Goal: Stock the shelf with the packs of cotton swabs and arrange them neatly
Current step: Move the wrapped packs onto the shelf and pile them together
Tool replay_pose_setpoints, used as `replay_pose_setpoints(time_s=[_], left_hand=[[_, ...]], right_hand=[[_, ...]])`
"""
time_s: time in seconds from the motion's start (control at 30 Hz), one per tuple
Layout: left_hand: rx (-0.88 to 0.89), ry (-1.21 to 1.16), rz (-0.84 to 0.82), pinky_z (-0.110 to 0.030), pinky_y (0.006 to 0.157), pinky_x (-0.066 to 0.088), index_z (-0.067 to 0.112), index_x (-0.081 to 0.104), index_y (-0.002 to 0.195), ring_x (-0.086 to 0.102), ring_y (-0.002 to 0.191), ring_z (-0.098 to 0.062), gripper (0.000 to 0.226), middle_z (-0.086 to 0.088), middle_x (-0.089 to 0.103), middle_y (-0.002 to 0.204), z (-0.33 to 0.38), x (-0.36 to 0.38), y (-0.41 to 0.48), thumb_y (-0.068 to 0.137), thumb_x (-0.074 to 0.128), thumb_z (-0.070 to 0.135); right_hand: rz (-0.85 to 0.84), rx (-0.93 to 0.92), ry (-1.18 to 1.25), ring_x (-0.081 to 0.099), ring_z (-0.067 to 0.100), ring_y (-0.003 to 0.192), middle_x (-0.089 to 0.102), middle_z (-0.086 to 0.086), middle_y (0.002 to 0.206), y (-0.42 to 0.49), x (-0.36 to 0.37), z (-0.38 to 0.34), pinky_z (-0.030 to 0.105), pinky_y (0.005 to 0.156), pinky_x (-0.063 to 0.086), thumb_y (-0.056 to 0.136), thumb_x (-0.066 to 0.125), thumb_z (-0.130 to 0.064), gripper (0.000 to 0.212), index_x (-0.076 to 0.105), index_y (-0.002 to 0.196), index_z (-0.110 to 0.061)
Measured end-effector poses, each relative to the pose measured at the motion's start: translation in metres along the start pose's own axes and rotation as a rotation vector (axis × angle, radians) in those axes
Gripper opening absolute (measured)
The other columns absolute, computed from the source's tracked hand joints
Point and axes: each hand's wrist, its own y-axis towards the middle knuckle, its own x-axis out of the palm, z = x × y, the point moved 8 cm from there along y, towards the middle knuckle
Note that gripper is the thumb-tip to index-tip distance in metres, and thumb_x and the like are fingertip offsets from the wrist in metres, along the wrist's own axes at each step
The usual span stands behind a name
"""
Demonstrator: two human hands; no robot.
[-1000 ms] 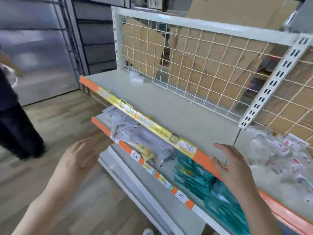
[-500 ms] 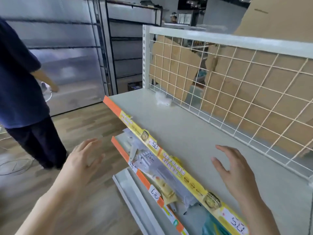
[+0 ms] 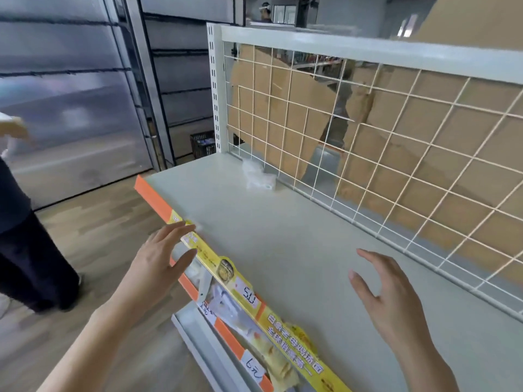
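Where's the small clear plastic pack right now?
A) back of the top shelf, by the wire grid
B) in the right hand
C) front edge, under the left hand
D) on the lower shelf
A: the clear plastic pack lies at the rear of the top shelf, beside the wire grid; the left hand and right hand are both open and hold nothing.

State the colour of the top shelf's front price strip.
The price strip is orange, partly covered by a yellow label; head view.
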Motion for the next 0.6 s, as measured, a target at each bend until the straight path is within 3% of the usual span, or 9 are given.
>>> replay_pose_setpoints(time_s=[0.07,0.27,0.33,0.43,0.5,0.6], left_hand=[[-0.005,-0.020,-0.008,-0.032,0.097,0.037,0.016,0.057,0.127,0.050,0.121,-0.023,0.041,-0.002,0.053,0.133,-0.006,0.009,0.019,0.087,0.064,0.017],[0.104,-0.075,-0.100,-0.041,0.087,0.047,0.016,0.057,0.127,0.052,0.119,-0.027,0.041,-0.005,0.054,0.132,-0.029,0.047,0.098,0.087,0.064,0.022],[0.134,-0.072,-0.144,-0.038,0.092,0.043,0.014,0.058,0.126,0.053,0.118,-0.029,0.041,-0.007,0.056,0.130,-0.038,0.059,0.127,0.089,0.061,0.034],[0.185,-0.069,-0.219,-0.037,0.094,0.041,0.013,0.060,0.124,0.056,0.115,-0.030,0.060,-0.008,0.058,0.127,-0.052,0.080,0.168,0.083,0.042,0.054],[0.213,-0.076,-0.257,-0.039,0.097,0.041,0.014,0.058,0.126,0.054,0.118,-0.029,0.065,-0.008,0.055,0.130,-0.062,0.094,0.195,0.082,0.037,0.057],[0.219,-0.103,-0.307,-0.037,0.103,0.035,0.013,0.051,0.133,0.046,0.126,-0.030,0.054,-0.010,0.047,0.138,-0.074,0.116,0.234,0.089,0.051,0.046]], right_hand=[[-0.009,0.017,-0.021,0.050,0.016,0.117,0.054,-0.008,0.123,0.005,0.009,-0.002,0.031,0.082,0.040,0.087,0.062,-0.028,0.038,0.056,0.125,-0.024],[0.009,0.082,-0.109,0.050,0.016,0.115,0.053,-0.010,0.124,0.034,0.035,-0.009,0.033,0.083,0.043,0.086,0.061,-0.032,0.040,0.055,0.125,-0.025],[0.024,0.109,-0.126,0.049,0.015,0.117,0.052,-0.011,0.125,0.051,0.048,-0.016,0.031,0.083,0.042,0.087,0.060,-0.034,0.041,0.054,0.127,-0.026],[0.014,0.119,-0.141,0.045,0.011,0.120,0.048,-0.014,0.129,0.080,0.074,-0.035,0.025,0.085,0.037,0.090,0.056,-0.036,0.043,0.049,0.131,-0.028],[-0.002,0.112,-0.137,0.043,0.008,0.122,0.045,-0.015,0.132,0.103,0.096,-0.050,0.023,0.089,0.037,0.091,0.054,-0.038,0.045,0.045,0.134,-0.029],[-0.073,0.114,-0.140,0.037,0.011,0.128,0.036,-0.009,0.141,0.139,0.141,-0.069,0.023,0.095,0.035,0.092,0.051,-0.041,0.052,0.035,0.140,-0.029]])
